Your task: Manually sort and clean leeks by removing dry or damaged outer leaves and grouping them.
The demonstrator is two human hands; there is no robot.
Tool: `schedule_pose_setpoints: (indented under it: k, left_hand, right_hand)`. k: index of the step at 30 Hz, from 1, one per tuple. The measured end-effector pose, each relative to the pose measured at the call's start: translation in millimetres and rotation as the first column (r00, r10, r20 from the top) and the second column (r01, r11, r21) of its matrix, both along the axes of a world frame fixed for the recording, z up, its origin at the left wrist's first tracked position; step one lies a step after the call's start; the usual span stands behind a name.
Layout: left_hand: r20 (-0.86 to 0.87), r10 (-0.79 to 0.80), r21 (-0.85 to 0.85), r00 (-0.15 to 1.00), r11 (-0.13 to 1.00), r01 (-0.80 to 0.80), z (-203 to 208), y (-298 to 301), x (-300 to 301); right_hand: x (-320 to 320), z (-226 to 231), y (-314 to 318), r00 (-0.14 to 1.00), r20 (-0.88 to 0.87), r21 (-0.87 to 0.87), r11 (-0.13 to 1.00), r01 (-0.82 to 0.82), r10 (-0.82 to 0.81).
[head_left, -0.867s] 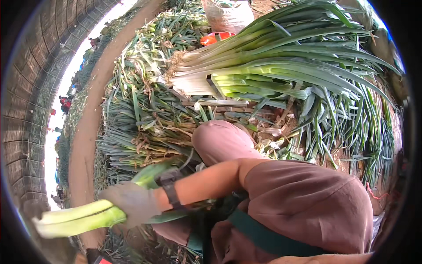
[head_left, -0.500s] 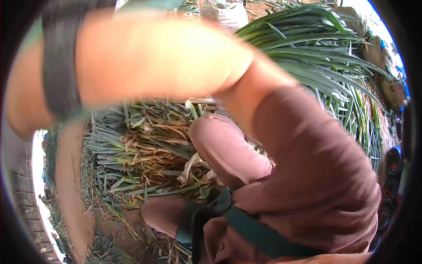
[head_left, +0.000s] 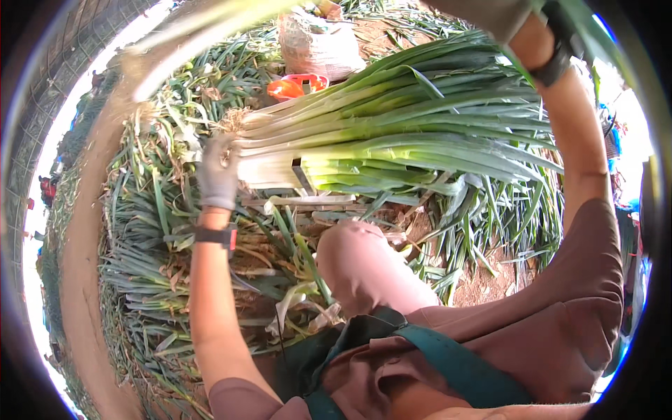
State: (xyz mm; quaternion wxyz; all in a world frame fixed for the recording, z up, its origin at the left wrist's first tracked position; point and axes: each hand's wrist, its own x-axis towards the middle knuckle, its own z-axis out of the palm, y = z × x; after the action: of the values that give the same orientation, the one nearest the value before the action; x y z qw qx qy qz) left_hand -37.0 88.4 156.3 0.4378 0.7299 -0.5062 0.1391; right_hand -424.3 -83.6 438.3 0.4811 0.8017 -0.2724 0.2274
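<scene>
Now, in the head view, a big pile of leeks (head_left: pixel 378 126) is seen laid across the middle, root ends to the left. The gloved left hand (head_left: pixel 219 175) is placed right by those roots; whether anything is gripped cannot be told. Up top, the gloved right hand (head_left: pixel 493 17) is cut off by the edge, its grip impossible to read, while blurred leek stalks (head_left: pixel 199 31) are raised at upper left. Beyond the pile, a pale woven sack (head_left: pixel 315 49) is stood, its contents indistinct, an orange-red object (head_left: pixel 285 89) just beside.
</scene>
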Motion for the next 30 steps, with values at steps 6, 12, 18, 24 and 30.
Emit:
schedule_pose_setpoints:
  k: [6, 12, 18, 24, 30]
  left_hand:
    - [0.146, -0.068, 0.131, 0.987, 0.99, 0.049, -102, -88, 24]
    - [0.181, -0.088, 0.123, 0.979, 0.99, 0.067, -138, -97, 24]
    - [0.202, 0.009, 0.054, 0.979, 0.998, -0.021, -151, -100, 16]
    - [0.217, 0.077, -0.109, 0.973, 0.993, -0.054, -164, -101, 20]
    - [0.216, 0.097, -0.166, 0.972, 0.984, -0.061, -161, -104, 10]
  right_hand:
    - [104, -145, -137, 0.926, -0.348, 0.433, 0.901, 0.021, 0.146]
    - [145, -215, -167, 0.903, -0.393, 0.571, 0.816, 0.093, 0.172]
    - [140, -231, -154, 0.925, -0.3, 0.492, 0.868, -0.06, 0.234]
    - [151, -210, -146, 0.917, -0.33, 0.486, 0.873, -0.04, 0.226]
    - [136, -167, -75, 0.864, -0.318, 0.498, 0.845, -0.197, 0.389]
